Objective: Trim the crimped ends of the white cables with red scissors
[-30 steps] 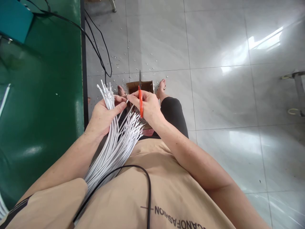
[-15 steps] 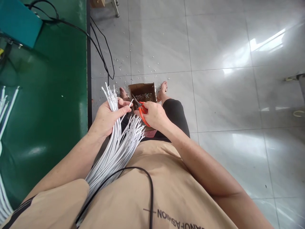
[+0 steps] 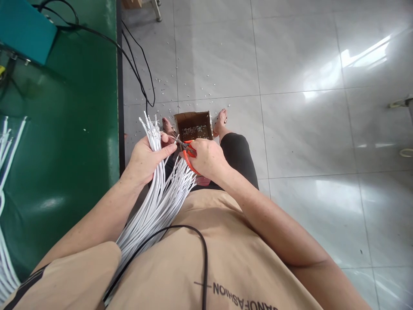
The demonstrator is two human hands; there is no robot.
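My left hand is closed around a bundle of white wires, whose ends stick up above the fingers. Between its thumb and fingertips one wire end points toward the right. In my right hand are orange-handled pliers; their dark jaws lie at that single wire end, close to my left fingertips. Whether the jaws are closed on the wire is too small to tell. More white wires lie across my lap, their loose ends fanned out below the pliers.
On the floor between my feet stands an open cardboard box with small white scraps inside. Scraps also dot the floor tiles. A green table on the left bears a teal machine and more white wires. A black cable hangs over its edge.
The pliers have moved left and slightly down, so their jaws are now at the wire end beside my left fingertips. My left hand keeps its hold on the bundle.
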